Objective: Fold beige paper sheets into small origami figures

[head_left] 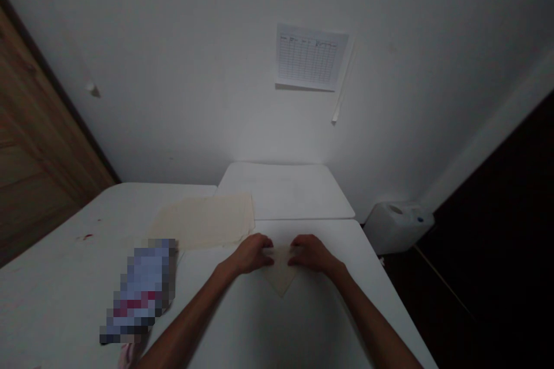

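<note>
A small cream sheet (pixel 282 271), paper or cloth, comes to a point towards me on the white table. My left hand (pixel 253 253) grips its left side, thumb and fingers curled at the edge. On the opposite side my right hand (pixel 310 253) has hold of the sheet in the same way. Beyond and to the left of my left hand lies a larger stack of cream sheets (pixel 212 220), flat on the table with uneven edges.
A pixelated blue, white and red item (pixel 145 285) lies at the left. The white table (pixel 346 311) meets a raised white panel (pixel 285 190) by the wall. A white plastic jug (pixel 392 230) stands beyond the right edge. A printed chart (pixel 309 60) hangs on the wall.
</note>
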A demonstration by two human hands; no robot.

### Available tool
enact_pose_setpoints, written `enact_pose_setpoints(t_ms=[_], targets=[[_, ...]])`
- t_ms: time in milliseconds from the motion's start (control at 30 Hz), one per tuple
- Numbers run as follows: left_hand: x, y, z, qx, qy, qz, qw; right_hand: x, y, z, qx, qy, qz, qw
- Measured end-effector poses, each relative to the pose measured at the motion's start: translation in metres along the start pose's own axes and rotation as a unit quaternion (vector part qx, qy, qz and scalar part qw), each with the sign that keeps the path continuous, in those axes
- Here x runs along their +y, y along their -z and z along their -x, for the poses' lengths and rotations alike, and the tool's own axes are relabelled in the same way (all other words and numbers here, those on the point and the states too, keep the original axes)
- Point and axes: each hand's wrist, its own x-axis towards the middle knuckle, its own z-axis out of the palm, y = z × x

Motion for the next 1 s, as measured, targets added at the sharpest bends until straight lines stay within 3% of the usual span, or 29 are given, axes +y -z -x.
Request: enact_pose_setpoints(t_ms=[567, 800, 1000], targets=[[0.004, -0.009, 0.016, 0.04, -0.121, 0.0, 0.992, 0.009, -0.019, 0.021, 0.06, 0.083, 0.027, 0.994], [0.028, -0.021, 0.024, 0.057, -0.155, -0.11, 0.98, 0.006, -0.024, 0.026, 0.098, 0.152, 0.1, 0.978], [0.044, -0.028, 0.033, 0.077, -0.137, -0.118, 0.981, 0.005, -0.027, 0.03, 0.119, 0.166, 0.127, 0.971]])
